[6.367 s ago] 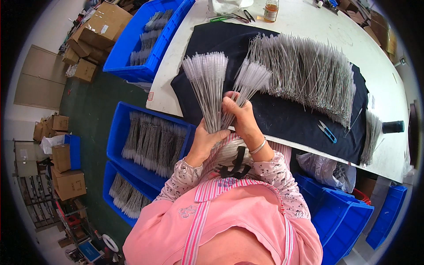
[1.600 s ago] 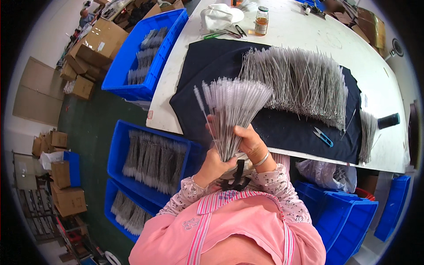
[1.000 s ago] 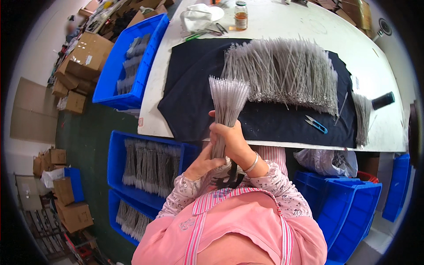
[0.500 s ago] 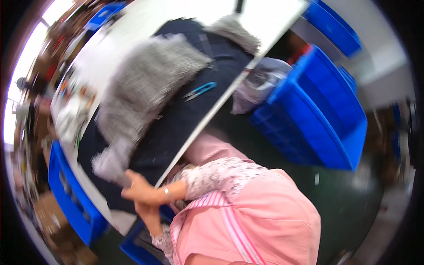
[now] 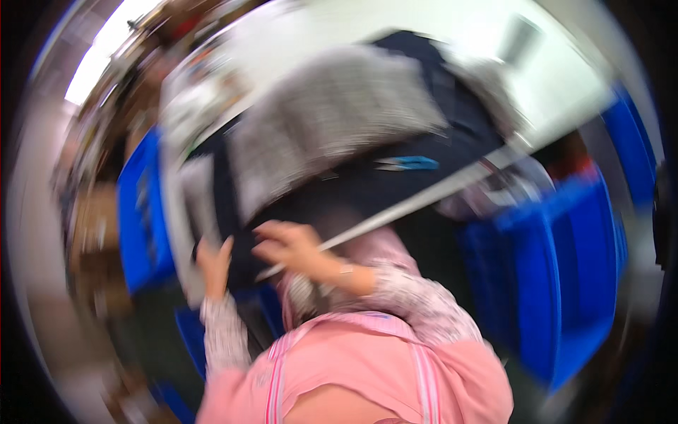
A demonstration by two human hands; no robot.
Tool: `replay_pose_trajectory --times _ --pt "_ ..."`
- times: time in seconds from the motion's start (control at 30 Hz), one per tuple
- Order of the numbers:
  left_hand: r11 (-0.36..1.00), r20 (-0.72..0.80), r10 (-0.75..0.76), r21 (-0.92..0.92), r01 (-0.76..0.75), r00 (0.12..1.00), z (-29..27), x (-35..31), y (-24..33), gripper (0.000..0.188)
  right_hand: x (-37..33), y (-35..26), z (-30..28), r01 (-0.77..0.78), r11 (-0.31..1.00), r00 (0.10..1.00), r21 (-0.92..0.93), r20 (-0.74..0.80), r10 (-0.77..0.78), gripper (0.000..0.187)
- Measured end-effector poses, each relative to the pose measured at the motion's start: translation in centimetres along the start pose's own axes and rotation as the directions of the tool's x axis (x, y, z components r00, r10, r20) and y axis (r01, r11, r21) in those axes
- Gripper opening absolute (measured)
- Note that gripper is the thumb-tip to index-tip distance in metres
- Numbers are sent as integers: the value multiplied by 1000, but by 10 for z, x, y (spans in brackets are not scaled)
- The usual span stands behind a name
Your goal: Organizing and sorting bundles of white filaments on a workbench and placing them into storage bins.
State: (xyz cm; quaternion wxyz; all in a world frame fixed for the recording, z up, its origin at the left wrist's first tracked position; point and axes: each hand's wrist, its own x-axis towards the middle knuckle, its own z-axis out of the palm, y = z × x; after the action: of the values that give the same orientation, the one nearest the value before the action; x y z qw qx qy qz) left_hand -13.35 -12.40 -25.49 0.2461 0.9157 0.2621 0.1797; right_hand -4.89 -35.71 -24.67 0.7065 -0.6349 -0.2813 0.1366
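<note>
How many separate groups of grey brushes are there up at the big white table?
3: a large pile on the dark cloth, a small bundle just beyond the left hand, and a blurred heap at right. Blur may hide others.

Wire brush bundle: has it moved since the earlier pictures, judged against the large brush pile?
Yes. The wire brush bundle has moved left, away from the large brush pile; dark cloth now separates them.

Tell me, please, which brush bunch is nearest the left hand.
The narrow leftmost bunch, by the left hand; the large pile and rightmost bunch lie farther.
</note>
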Motion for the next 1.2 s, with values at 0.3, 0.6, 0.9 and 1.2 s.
replay_pose_trajectory --times 0.3,0.6,0.9,1.2 --pt "828 -94 -491 260 498 866 6 -8 -45 60 -19 65 7 463 692 842 -554 519 -148 57" --pt "858 -158 -492 80 508 856 -27 41 -62 58 -28 53 -2 570 526 739 -631 674 7 76" --pt "848 76 -501 239 472 862 -29 128 -131 63 -31 56 4 560 494 758 -665 652 19 76" --pt "911 -148 -285 266 316 947 -46 102 -100 66 -25 53 -4 512 551 773 -658 633 37 78"
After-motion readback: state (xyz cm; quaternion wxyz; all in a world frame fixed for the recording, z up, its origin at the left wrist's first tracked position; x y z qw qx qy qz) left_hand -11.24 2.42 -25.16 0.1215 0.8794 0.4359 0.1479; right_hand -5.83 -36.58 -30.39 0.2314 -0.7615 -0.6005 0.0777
